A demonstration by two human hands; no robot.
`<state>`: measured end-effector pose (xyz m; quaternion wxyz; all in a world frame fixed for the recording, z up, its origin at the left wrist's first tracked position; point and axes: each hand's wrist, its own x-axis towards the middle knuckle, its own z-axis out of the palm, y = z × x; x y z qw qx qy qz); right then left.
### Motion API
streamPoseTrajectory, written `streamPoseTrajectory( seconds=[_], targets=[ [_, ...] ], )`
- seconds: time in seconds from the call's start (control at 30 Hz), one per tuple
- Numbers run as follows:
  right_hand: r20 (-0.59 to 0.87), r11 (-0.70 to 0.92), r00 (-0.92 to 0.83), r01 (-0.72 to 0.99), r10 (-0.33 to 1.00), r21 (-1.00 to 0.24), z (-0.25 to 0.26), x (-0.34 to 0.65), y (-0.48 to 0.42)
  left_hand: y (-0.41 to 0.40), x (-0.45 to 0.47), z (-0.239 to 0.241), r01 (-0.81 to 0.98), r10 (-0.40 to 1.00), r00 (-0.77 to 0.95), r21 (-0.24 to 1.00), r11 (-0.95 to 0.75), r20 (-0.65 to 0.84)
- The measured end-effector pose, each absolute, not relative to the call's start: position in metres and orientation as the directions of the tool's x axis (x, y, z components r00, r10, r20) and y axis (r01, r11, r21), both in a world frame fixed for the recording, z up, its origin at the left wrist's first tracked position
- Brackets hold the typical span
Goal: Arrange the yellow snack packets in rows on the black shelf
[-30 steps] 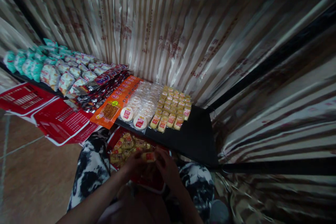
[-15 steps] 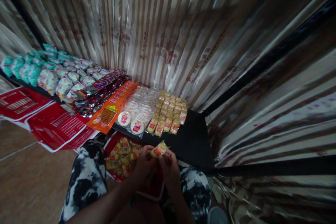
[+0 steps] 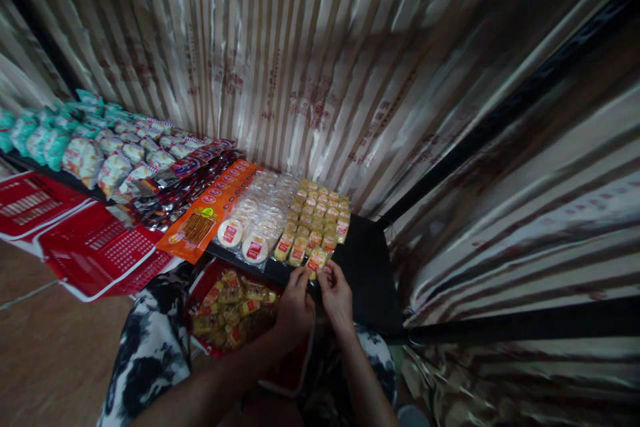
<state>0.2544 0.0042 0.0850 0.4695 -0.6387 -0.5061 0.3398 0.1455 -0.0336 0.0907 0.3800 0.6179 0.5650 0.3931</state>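
Note:
Both hands pinch one small yellow snack packet (image 3: 317, 261) at the front edge of the black shelf (image 3: 367, 273). My left hand (image 3: 294, 308) grips its left side and my right hand (image 3: 336, 293) its right side. The packet sits at the near end of the rows of yellow snack packets (image 3: 320, 220) laid out on the shelf. Below my hands a red basket (image 3: 235, 303) on my lap holds several more of these yellow packets.
Left of the yellow rows lie round white cakes in clear wrap (image 3: 260, 220), orange packets (image 3: 213, 210), dark red packets (image 3: 185, 177) and green-and-white bags (image 3: 75, 140). Red baskets (image 3: 85, 240) hang below the shelf. Striped curtain (image 3: 310, 60) backs the shelf. A bare black shelf corner is at right.
Both hands rose from the red basket with one yellow packet and carried it forward to the shelf's front edge, at the end of the yellow rows. The view tilted slightly.

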Motion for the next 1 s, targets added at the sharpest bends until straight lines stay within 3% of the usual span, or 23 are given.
streamPoseTrajectory(
  seconds=[0.17,0.37,0.7,0.8,0.9,1.0],
  targets=[
    [0.082,-0.061,0.270,0.483,0.959,-0.874,0.082,0.250,0.018,-0.021,0.151,0.089,0.469,0.997,0.078,0.881,-0.061,0.027],
    [0.132,-0.017,0.313,0.431,0.941,-0.902,0.068,0.245,0.018,-0.013,0.150,0.086,0.483,0.995,0.101,0.875,-0.041,-0.009],
    [0.277,0.048,0.326,0.564,0.904,-0.824,0.072,0.242,0.012,-0.017,0.140,0.086,0.361,0.993,0.054,0.925,-0.117,0.104],
    [0.343,0.076,0.362,0.585,0.867,-0.807,0.073,0.234,-0.008,-0.038,0.121,0.081,0.369,0.999,0.006,0.928,-0.049,0.050],
    [0.277,0.104,0.212,0.589,0.937,-0.802,0.065,0.223,-0.036,-0.062,0.095,0.060,0.441,0.993,0.035,0.894,0.084,-0.111],
    [0.056,0.112,-0.106,0.648,0.993,-0.753,0.045,0.215,-0.058,-0.077,0.072,0.033,0.475,0.953,0.158,0.866,0.157,-0.259]
  ],
)
